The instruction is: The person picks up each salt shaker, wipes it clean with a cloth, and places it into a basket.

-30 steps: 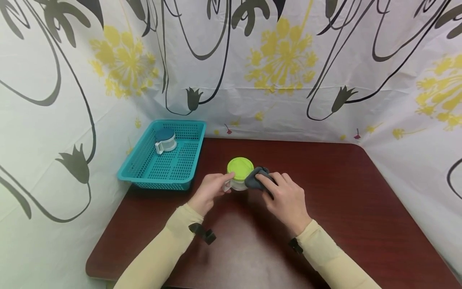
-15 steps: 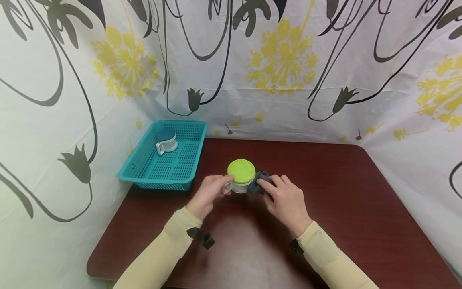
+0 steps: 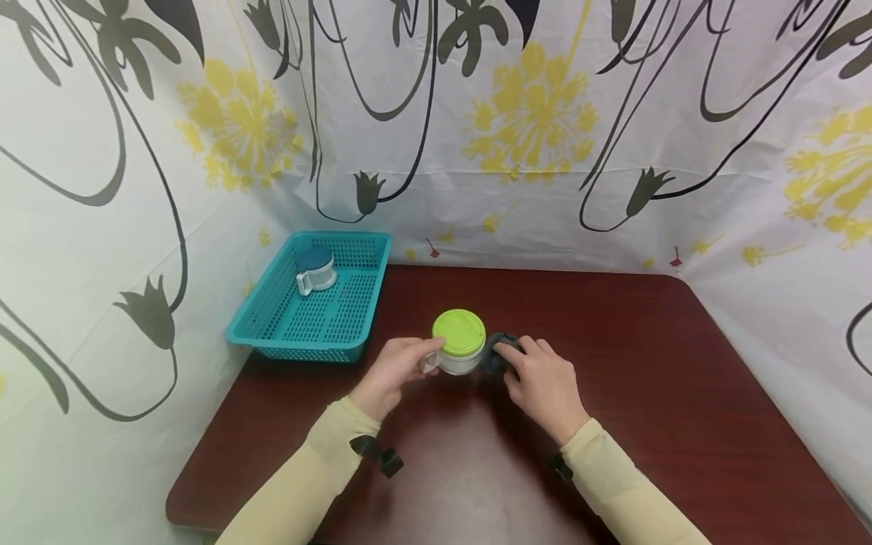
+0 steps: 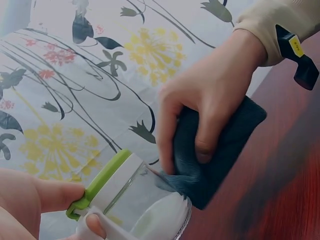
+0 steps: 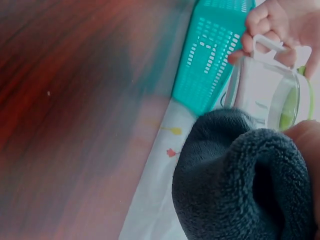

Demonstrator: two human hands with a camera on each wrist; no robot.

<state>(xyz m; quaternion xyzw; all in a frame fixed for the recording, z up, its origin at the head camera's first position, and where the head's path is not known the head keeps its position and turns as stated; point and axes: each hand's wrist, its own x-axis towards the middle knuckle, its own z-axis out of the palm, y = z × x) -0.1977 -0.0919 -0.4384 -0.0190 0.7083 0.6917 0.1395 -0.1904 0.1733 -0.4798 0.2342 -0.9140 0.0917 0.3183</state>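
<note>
A clear jar (image 4: 155, 210) with a green lid (image 3: 459, 333) and a white handle (image 5: 267, 44) is held up over the table. My left hand (image 3: 393, 372) grips it by the handle, its thumb on the lid's edge. In my right hand (image 3: 545, 384) is a folded dark grey-blue cloth (image 4: 220, 155), pinched between thumb and fingers. The cloth touches the jar's side near its base in the left wrist view. From the right wrist, the cloth (image 5: 235, 180) covers part of the jar and most of the right hand.
A turquoise plastic basket (image 3: 309, 350) stands at the table's back left. Inside it sits a similar jar with a blue lid (image 3: 314, 258). The dark red table (image 3: 647, 378) meets a patterned curtain (image 3: 477, 189) along its back and sides.
The jar has shifted slightly nearer to me and right in the head view. The cloth has slid from the jar's front right round to its right side. Both hands keep their holds.
</note>
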